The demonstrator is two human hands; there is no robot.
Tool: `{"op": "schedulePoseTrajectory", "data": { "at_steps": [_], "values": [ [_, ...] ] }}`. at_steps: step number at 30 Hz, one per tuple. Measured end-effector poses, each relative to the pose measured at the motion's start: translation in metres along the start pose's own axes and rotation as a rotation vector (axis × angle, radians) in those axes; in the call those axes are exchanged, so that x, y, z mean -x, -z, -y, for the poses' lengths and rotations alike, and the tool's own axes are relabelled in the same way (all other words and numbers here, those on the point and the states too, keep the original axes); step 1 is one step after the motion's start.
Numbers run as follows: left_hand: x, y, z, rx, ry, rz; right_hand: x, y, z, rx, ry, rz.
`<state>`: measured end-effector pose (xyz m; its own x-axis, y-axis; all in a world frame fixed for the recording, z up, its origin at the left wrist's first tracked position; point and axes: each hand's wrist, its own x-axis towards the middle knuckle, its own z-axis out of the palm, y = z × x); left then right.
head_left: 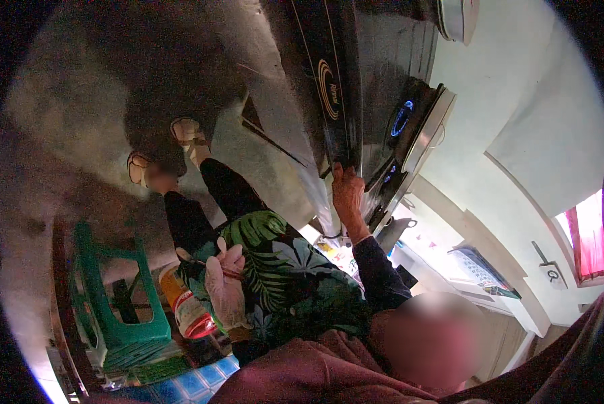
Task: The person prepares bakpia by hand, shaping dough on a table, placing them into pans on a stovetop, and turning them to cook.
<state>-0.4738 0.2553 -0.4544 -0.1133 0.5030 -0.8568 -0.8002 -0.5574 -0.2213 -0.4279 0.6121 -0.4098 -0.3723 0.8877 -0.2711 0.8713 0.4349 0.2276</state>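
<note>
The left hand (225, 286), in a thin pale glove, is clamped around a plastic bottle with a red cap and a printed label (184, 307). The bottle is held low in front of the leaf-patterned green shirt (275, 269), tilted, with its cap end pointing toward the blue floor tiles (194, 384). Its body looks yellowish orange, but whether that is the plastic or what is inside cannot be told, nor how full it is. The cap is on.

The right hand (349, 194), bare and coming out of a dark blue sleeve (379, 273), lies against the near edge of a black glass-topped gas stove (356, 74). Its fingers seem bent over that edge, though whether they grip it or only rest there cannot be told. Toward the stove's right side a ring of blue flame (401, 118) burns. At the far right corner of the stove, cut off by the picture's top edge, stands a grey metal pot (458, 17); what it holds is hidden.

Just left of the bottle stands a green plastic stool with an open-sided frame (113, 303). Beyond the shirt, black trouser legs (207, 195) run out to two feet in light strapped sandals (188, 138) on a dark, worn floor. Below the stove edge, near the right wrist, lie some colourful packets (330, 250), too small to make out. A maroon cloth (315, 377) fills the lower edge, and a pink curtain (590, 236) hangs at the far right against a pale wall.
</note>
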Motion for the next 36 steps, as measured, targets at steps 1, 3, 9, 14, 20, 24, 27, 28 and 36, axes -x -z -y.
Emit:
{"op": "schedulePoseTrajectory", "data": {
  "at_steps": [1,3,9,14,20,24,27,28,36],
  "values": [
    [0.003,-0.019,-0.006,-0.126,-0.019,-0.120,0.001,-0.002,-0.003,-0.020,0.023,-0.015],
    [0.004,-0.015,-0.005,-0.124,-0.021,-0.125,0.000,0.005,0.008,0.033,-0.003,0.025],
    [0.011,-0.046,-0.005,-0.176,-0.045,-0.154,0.075,-0.034,-0.095,-0.225,0.173,0.398],
    [0.003,-0.023,0.018,-0.068,-0.072,-0.196,0.113,-0.057,-0.192,-0.643,-1.031,0.638],
    [0.007,-0.022,0.044,-0.123,-0.106,-0.123,0.092,-0.067,-0.249,-0.321,-1.008,0.487],
    [0.011,-0.051,0.062,-0.058,-0.141,-0.181,0.106,-0.076,-0.299,-0.584,-0.643,0.420],
    [0.009,-0.045,0.074,-0.071,-0.194,-0.201,0.102,-0.073,-0.274,-0.453,-0.576,0.395],
    [0.008,-0.039,0.079,-0.057,-0.195,-0.196,0.103,-0.073,-0.281,-0.375,-0.481,0.381],
    [0.020,0.000,0.111,0.008,-0.193,-0.187,0.111,-0.064,-0.281,-0.451,-0.389,0.317]
  ]
}}
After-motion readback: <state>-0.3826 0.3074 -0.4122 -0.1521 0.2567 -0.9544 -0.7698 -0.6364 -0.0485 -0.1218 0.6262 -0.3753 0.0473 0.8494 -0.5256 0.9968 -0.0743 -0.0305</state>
